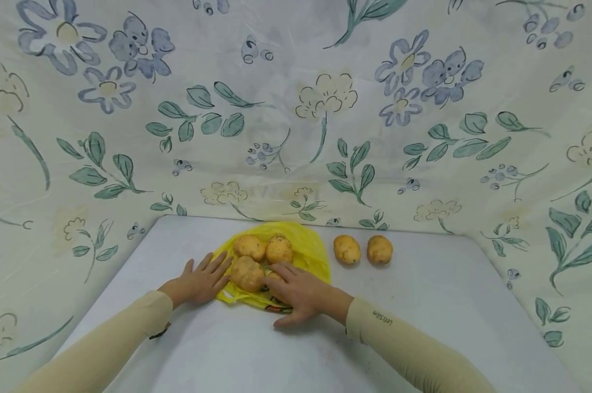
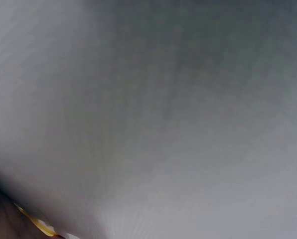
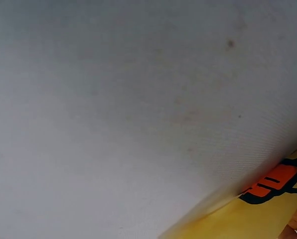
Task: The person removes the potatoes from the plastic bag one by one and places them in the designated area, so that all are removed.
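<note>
A yellow plastic bag [image 1: 311,245] lies spread on the table with several potatoes [image 1: 248,274] on it. My left hand [image 1: 202,281] rests flat at the bag's left edge, fingers straight and spread. Over the bag's front right part reaches my right hand [image 1: 300,292], its fingers across a potato [image 1: 275,279] that they partly hide and its thumb spread out toward the front. In the right wrist view, the bag [image 3: 228,224] shows an orange and black print at the lower corner. The left wrist view catches only a sliver of the left hand [image 2: 9,219].
Two more potatoes, one nearer the bag [image 1: 347,250] and one farther right [image 1: 380,250], lie on the white table [image 1: 423,305]. Behind the table rises a wall covering [image 1: 286,180] with flowers and leaves.
</note>
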### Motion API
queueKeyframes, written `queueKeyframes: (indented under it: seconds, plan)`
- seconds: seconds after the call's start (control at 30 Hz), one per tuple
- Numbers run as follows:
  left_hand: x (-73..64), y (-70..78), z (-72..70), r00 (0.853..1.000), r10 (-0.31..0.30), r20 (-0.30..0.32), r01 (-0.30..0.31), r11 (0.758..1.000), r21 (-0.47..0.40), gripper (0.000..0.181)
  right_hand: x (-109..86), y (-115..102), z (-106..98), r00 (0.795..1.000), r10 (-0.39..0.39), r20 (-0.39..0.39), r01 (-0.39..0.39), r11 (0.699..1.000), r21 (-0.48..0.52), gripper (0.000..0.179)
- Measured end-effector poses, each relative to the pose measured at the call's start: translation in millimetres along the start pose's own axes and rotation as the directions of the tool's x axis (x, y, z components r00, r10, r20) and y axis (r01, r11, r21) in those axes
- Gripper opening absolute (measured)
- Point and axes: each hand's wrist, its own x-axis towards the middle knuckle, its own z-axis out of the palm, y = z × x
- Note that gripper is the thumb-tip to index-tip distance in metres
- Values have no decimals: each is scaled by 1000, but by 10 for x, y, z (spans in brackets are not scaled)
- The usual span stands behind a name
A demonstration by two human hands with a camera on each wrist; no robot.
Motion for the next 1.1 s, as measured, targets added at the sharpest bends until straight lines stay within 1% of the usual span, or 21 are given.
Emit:
queueKeyframes:
  seconds: [0.33,0.63,0.87,1.1]
  plan:
    - [-18,28,-37,1000,-1,2,1,1000,-1,63,-3,-8,-56,998,30,47,-32,999,37,81]
    - [-24,26,-30,1000,-15,14,15,1000,0,64,-13,-13,-62,994,69,84,-75,994,78,78]
    - [-7,20,-31,1000,-22,9,22,1000,-8,65,-26,-5,-77,986,120,116,-133,985,114,83]
    - [-1,11,-18,1000,-21,12,21,1000,-1,65,-40,34,-41,984,157,87,-172,963,206,91]
